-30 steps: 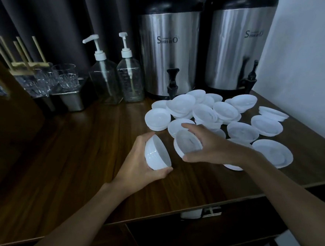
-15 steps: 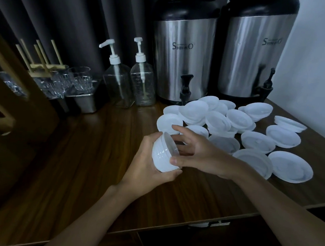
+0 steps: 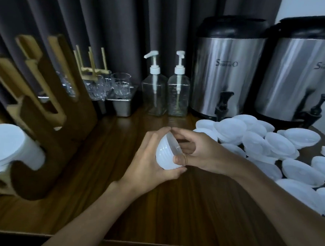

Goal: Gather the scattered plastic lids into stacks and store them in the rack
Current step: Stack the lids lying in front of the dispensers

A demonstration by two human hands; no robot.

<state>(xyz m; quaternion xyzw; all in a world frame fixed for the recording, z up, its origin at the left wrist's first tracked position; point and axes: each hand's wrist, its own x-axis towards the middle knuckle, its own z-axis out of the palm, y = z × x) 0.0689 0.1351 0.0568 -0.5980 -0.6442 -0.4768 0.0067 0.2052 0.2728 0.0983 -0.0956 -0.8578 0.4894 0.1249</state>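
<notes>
Two hands meet over the middle of the dark wooden worktop (image 3: pixel 95 195), both closed on one small stack of white plastic lids (image 3: pixel 164 157). The left hand (image 3: pixel 145 160) cups the stack from the left, with its fingers curled over the top and its thumb tucked under the lower edge. The right hand (image 3: pixel 201 154) pinches the stack's open rim, forefinger above and thumb below. The stack is tipped on its side; whether it touches the wood cannot be told.

To the right, many loose lids (image 3: pixel 275 148) lie scattered and overlapping in front of two steel drink dispensers (image 3: pixel 224 75). At the left stands the wooden rack (image 3: pixel 47 134), with a stored stack of lids (image 3: pixel 8 146) lying in its near slot. Along the back, before a dark curtain (image 3: pixel 107 23), stand two clear pump bottles (image 3: pixel 156 95) and some drinking glasses (image 3: pixel 120 83) in a steel tray (image 3: pixel 122 107).
</notes>
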